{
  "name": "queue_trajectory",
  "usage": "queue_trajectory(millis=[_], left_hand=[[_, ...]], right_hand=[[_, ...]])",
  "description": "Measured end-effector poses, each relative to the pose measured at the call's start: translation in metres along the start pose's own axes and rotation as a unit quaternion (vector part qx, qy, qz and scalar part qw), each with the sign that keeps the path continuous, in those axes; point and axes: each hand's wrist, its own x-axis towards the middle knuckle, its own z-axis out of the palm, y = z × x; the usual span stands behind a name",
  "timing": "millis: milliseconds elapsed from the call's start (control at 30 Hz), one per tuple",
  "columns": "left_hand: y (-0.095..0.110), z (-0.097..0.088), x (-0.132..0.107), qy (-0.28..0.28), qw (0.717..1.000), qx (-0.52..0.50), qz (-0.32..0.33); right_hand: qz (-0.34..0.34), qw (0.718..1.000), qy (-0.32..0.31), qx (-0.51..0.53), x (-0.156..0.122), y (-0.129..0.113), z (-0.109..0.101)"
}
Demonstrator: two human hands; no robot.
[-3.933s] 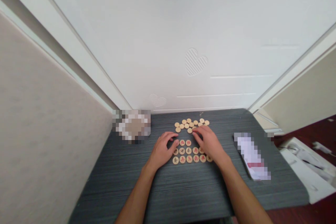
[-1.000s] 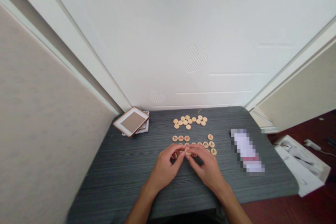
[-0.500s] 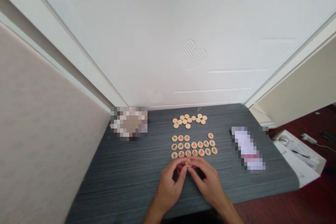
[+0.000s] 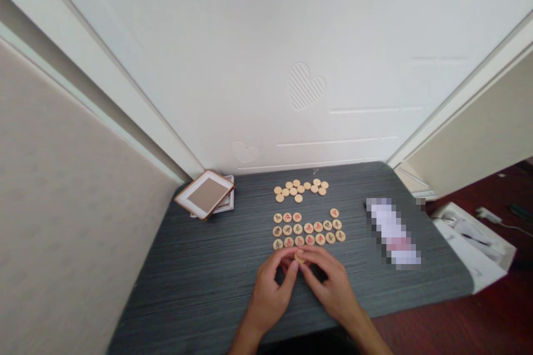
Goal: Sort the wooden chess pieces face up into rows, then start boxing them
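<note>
Between the fingertips of my left hand (image 4: 271, 287) and my right hand (image 4: 330, 282) is a round wooden Chinese chess piece (image 4: 299, 257). Both hands are closed on it, just in front of the nearest row of pieces. Which side of the piece faces up I cannot tell. Beyond my fingers lie rows of face-up Chinese chess pieces (image 4: 308, 228) with red or black characters. The back row has a gap before a lone red-marked piece (image 4: 334, 213) on the right. Farther back, several blank-side-up pieces (image 4: 293, 191) lie in a loose cluster.
Two stacked picture frames (image 4: 208, 194) are at the back left of the dark wood-grain table (image 4: 195, 277). A blurred-out pale item (image 4: 393, 233) lies to the right. A white box (image 4: 478, 238) with cables stands beyond the right edge. A white panel (image 4: 266, 66) rises behind the table.
My hands stay together around the piece, with barely any shift. The rows are unchanged. My view has moved very slightly, and the picture frames now show unblurred.
</note>
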Motion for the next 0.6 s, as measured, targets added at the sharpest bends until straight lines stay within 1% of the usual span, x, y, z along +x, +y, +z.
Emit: queue_trajectory(millis=[333,600], left_hand=[[0.0030,-0.0001,0.0009,-0.002,1.000,0.003,-0.001],[0.0011,0.0006,0.0005,-0.011,1.000,0.019,-0.007]], right_hand=[[0.031,0.998,-0.001,0.049,0.0044,-0.0060,-0.0023],[0.081,0.996,-0.002,0.048,0.0031,-0.0031,-0.0016]])
